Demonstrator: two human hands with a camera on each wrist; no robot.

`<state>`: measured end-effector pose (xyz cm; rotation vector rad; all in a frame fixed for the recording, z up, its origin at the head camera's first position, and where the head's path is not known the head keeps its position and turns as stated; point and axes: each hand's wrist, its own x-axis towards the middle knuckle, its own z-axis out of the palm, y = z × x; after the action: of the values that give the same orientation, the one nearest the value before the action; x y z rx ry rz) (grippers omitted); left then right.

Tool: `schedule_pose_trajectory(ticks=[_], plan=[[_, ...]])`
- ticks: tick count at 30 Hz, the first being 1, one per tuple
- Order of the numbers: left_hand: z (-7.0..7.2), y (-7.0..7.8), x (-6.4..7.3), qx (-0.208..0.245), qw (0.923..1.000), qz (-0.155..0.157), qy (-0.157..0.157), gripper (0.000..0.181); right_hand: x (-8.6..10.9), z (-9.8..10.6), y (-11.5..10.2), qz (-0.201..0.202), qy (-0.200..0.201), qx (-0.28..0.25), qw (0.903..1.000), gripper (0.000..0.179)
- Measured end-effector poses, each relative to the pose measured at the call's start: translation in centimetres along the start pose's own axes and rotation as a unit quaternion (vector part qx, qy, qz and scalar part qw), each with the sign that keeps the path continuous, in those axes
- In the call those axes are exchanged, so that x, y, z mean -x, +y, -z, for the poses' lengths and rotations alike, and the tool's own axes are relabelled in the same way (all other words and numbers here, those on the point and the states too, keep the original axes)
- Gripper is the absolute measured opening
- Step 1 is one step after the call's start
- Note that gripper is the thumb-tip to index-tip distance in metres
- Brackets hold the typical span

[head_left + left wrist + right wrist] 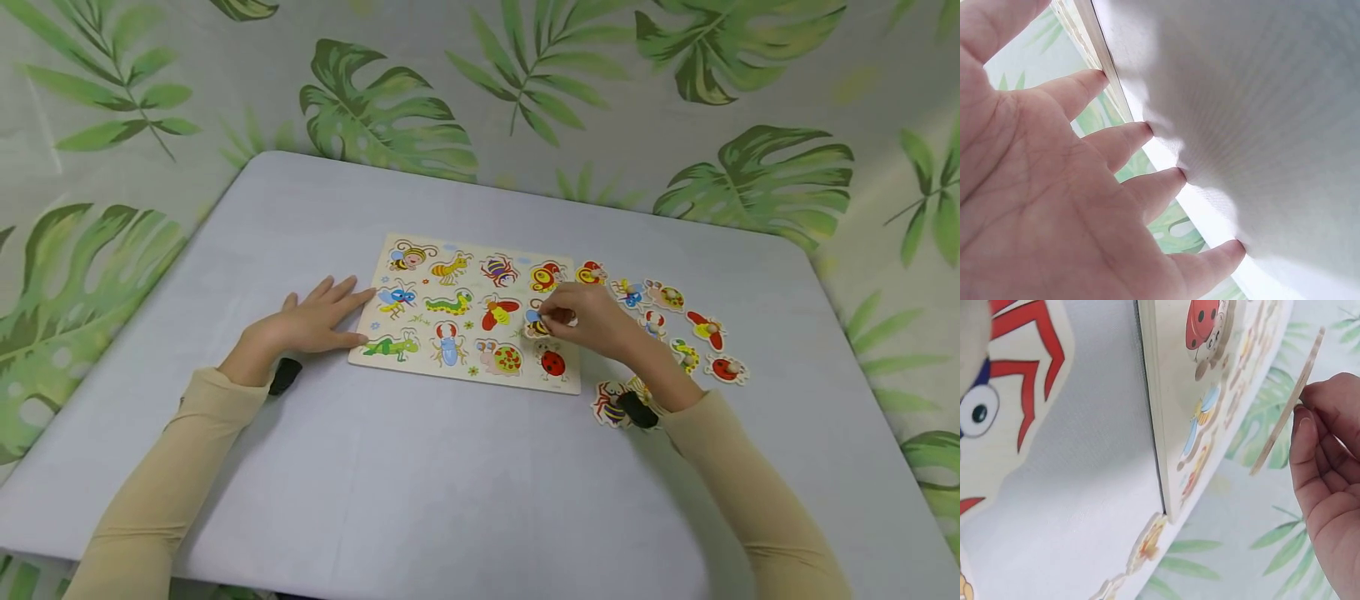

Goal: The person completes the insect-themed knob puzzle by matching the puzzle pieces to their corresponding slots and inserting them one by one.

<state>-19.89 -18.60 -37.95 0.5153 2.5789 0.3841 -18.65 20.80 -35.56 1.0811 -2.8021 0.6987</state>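
A wooden peg puzzle board (420,367) with printed insects lies flat on the table. My right hand (592,321) pinches a bee puzzle piece (535,324) by its knob, over the board's right side. In the right wrist view that bee piece (1285,409) appears edge-on, tilted and raised above the board face, between thumb and fingertips. The left hand (309,323) is at the board's left edge, fingers spread. Its thumb and index fingertip meet that edge, and other fingertips (1169,181) press on the white tablecloth in the left wrist view.
Several knobbed insect pieces lie scattered right of the board, among them a ladybug (726,368), a red-winged bug (705,330) and a snail (664,294). A spider piece (606,405) lies under the right wrist. Leaf-patterned cloth (390,108) hangs behind the table.
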Motion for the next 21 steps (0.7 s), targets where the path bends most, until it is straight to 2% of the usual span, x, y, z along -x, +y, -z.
schedule_pose_trajectory(ticks=[5,13,21], plan=[[0.0,-0.1,0.0,0.006,1.0,0.004,0.001,0.076,-1.0,-0.2,-0.1,0.017,-0.002,0.006,0.9998,0.008],[0.2,-0.1,0.1,0.01,0.9999,0.003,0.001,0.076,-2.7,-0.1,-0.8,0.016,-0.024,0.001,0.9996,0.008],[0.0,-0.1,0.1,0.014,0.9999,0.002,0.001,0.076,-4.5,-0.6,-0.9,0.038,-0.023,-0.01,0.999,0.009]])
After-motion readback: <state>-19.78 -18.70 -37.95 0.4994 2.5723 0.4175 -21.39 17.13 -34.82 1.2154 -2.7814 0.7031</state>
